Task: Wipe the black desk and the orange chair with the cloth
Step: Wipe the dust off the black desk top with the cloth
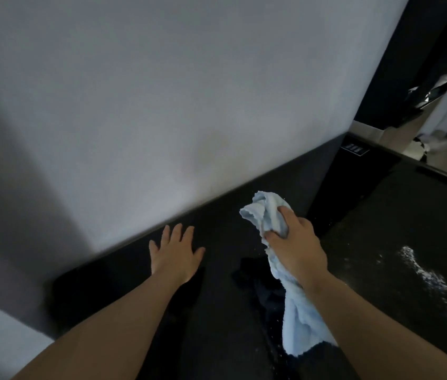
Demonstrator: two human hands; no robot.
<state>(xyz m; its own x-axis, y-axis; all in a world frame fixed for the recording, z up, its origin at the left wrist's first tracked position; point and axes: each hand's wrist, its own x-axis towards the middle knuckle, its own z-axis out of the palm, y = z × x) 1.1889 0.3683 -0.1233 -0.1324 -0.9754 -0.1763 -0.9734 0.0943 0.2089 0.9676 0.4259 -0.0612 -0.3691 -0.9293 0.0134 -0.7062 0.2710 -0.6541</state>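
Light blue cloth [293,303] bunched in gripping right hand [296,242], left hand [174,253] spread flat on black desk [217,215]

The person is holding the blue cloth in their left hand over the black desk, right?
Not quite. The head view shows the right hand gripping the light blue cloth over the black desk. The left hand is open with fingers spread and holds nothing.

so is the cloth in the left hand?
No, the right hand grips the light blue cloth, while the left hand is spread open over the black desk.
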